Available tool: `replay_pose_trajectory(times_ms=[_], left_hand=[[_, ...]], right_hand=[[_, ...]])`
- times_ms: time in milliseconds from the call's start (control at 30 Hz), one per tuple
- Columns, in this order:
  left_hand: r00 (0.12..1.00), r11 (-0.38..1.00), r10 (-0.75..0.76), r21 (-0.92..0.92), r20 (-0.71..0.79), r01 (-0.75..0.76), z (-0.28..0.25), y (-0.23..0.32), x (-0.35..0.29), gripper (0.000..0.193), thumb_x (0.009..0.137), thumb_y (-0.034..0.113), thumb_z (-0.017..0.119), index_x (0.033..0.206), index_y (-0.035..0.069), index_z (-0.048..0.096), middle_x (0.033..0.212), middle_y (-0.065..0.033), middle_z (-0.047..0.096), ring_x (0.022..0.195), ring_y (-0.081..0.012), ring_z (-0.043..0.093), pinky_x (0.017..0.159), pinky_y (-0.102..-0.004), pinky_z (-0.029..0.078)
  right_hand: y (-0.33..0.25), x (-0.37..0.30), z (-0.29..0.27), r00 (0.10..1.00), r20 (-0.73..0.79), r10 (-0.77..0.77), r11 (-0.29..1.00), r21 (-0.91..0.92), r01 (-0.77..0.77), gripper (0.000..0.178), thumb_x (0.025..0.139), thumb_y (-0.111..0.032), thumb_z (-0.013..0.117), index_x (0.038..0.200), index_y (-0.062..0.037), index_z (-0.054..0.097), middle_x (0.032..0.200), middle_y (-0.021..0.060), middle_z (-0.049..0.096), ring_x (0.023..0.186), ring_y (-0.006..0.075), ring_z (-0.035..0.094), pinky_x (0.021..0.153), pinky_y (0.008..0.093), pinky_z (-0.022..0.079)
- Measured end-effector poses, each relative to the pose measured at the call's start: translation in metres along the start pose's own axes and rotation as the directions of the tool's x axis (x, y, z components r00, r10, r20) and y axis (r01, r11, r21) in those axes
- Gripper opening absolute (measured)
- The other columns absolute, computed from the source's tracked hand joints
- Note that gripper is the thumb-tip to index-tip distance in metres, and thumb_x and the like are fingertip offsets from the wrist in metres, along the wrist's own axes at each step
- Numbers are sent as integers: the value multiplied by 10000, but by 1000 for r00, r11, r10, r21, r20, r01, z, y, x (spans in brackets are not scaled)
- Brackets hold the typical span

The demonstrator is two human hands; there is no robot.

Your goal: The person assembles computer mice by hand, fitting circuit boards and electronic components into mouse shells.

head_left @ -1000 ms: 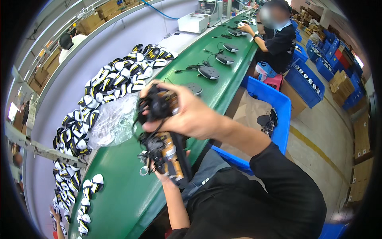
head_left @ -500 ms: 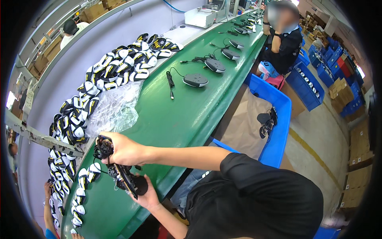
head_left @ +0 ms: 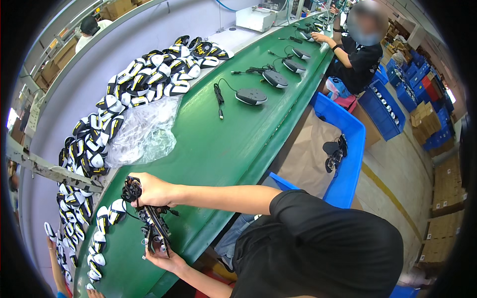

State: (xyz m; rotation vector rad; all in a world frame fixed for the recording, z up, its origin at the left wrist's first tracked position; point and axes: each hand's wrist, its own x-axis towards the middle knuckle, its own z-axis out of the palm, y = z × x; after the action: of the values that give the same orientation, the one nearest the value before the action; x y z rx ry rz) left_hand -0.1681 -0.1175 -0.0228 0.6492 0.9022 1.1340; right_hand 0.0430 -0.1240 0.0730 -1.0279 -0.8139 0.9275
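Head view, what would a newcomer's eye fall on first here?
Probably the long green work surface, sweeping diagonally through the middle. Black-and-white shells lie heaped along its left side. At lower left, the wearer's right hand and left hand hold a dark electronic assembly.

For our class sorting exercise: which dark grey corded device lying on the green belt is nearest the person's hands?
The device lowest in the picture, its bundled cable at its left; the other devices sit farther up the belt.
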Motion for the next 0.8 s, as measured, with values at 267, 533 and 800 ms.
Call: replay_pose_trajectory(times_ms=[267, 533, 800], left_hand=[[993, 976, 107, 186, 45, -113, 1, -18, 13, 431, 956, 387, 467, 1205, 55, 583, 1089, -119, 641, 948, -229, 630, 809, -338, 510], [988, 875, 152, 468, -26, -123, 23, -27, 13, 353, 940, 293, 512, 1142, 30, 631, 1063, -90, 645, 904, -188, 627, 738, -285, 494], [936, 786, 350, 555, -39, -272, 39, -41, 25, 296, 948, 184, 507, 1052, -48, 659, 991, -124, 668, 872, -222, 646, 785, -331, 524]], right_hand=[[10, 1, -28, 995, -79, 58, 996, -68, -64, 320, 714, 45, 720, 962, -32, 534, 811, 11, 576, 748, 104, 536, 680, 299, 480], [39, -2, -63, 974, -195, 111, 989, -74, -128, 281, 725, 43, 691, 951, -39, 546, 821, 16, 580, 772, 125, 544, 717, 304, 471], [33, -5, -78, 963, -260, 65, 956, -261, -135, 363, 707, -25, 758, 1003, -8, 548, 926, 101, 648, 877, 184, 602, 802, 336, 479]])
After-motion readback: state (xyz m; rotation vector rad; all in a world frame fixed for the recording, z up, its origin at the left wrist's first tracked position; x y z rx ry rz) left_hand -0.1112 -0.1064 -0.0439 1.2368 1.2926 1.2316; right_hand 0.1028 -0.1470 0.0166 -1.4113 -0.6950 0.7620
